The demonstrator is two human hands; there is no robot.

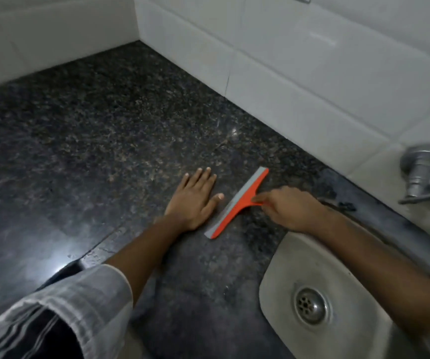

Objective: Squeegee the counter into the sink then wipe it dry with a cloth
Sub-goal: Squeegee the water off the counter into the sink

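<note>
An orange squeegee (237,203) with a grey rubber blade lies blade-down on the dark speckled granite counter (105,141). My right hand (291,211) is shut on its short handle, reaching in from over the sink. My left hand (195,200) rests flat on the counter just left of the blade, fingers spread, holding nothing. The pale sink (281,275) with its metal drain (311,305) sits at the lower right, just below and right of the squeegee. No cloth is in view.
White tiled walls (299,73) close off the counter at the back and right. A metal tap (423,174) juts from the right wall above the sink. A wet seam (100,247) crosses the counter by my left forearm, beside a bright glare patch.
</note>
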